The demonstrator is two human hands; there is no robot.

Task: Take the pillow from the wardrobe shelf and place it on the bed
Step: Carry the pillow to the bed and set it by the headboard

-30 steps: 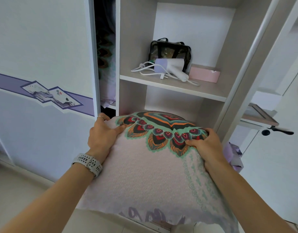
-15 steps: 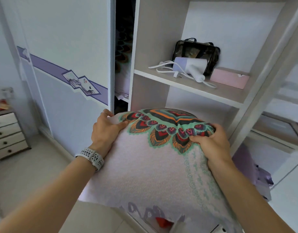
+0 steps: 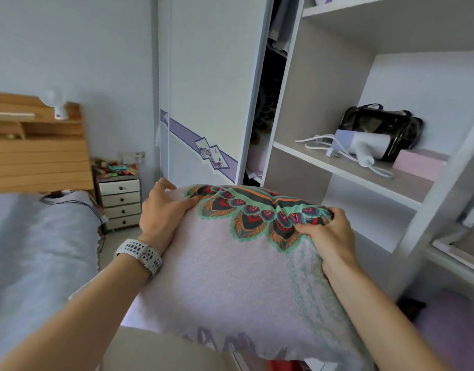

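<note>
Pink pillow (image 3: 230, 277) is off the wardrobe shelf (image 3: 345, 170), gripped by left hand (image 3: 161, 212) and right hand (image 3: 329, 236); reaching the bed (image 3: 35, 250) remains.

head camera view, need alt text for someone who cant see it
Two bare hands, left hand and right hand, grip a pink pillow with a colourful fan pattern, held in front of open wardrobe shelves. A grey-covered bed lies to the left.
</note>
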